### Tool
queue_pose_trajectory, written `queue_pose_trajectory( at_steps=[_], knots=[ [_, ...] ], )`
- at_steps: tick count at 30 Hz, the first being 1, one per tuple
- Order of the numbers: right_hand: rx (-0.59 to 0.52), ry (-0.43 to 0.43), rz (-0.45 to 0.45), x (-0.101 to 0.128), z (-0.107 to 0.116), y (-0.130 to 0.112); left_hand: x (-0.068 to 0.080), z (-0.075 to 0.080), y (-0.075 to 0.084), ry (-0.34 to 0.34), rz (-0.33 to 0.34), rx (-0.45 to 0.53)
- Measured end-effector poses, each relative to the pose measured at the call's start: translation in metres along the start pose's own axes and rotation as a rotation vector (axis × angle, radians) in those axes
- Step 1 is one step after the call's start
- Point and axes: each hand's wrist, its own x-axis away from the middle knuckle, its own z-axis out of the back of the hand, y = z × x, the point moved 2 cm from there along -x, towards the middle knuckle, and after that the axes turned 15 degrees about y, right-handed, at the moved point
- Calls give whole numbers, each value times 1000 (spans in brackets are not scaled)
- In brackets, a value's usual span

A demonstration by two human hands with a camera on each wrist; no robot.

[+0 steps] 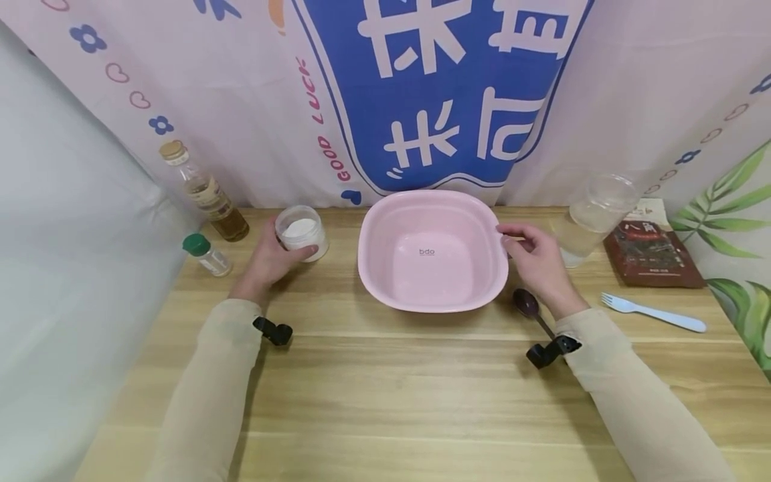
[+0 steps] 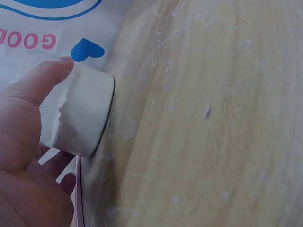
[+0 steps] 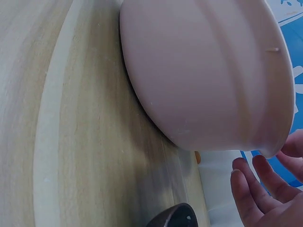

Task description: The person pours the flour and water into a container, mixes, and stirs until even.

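My left hand [image 1: 269, 258] grips a clear jar [image 1: 316, 249] of white powder, thumb across its near side. The left wrist view shows the jar's white contents [image 2: 87, 106] close up, its base at the wooden table. At the right side of a pink plastic basin [image 1: 434, 304], my right hand [image 1: 536, 264] pinches the rim. From the right wrist, the thumb [image 3: 294, 144] meets the rim while the other fingers curl outside, just below it. The basin holds nothing and rests on the table. A dark spoon [image 1: 527, 302] lies beside the right hand, its handle partly behind the wrist.
Beyond the left hand stand a corked bottle [image 1: 218, 204] of amber liquid and a green-capped shaker [image 1: 207, 256]. Right of the basin are a clear container [image 1: 593, 221] of liquid, a red-brown packet [image 1: 653, 251] and a light blue fork [image 1: 653, 312]. A printed cloth [image 1: 241, 134] hangs behind.
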Motion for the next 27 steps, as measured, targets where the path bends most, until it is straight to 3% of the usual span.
queue_pose_trajectory(
  at_steps=[9, 16, 27],
  knots=[
    [-14, -4, 7, -1, 0, 2, 2, -1, 2, 48, 11, 37],
    [-4, -7, 2, 0, -1, 3, 3, 1, 1, 78, -20, 105],
    [-29, 0, -1, 0, -2, 1, 16, 10, 22, 50, -88, 165]
  ],
)
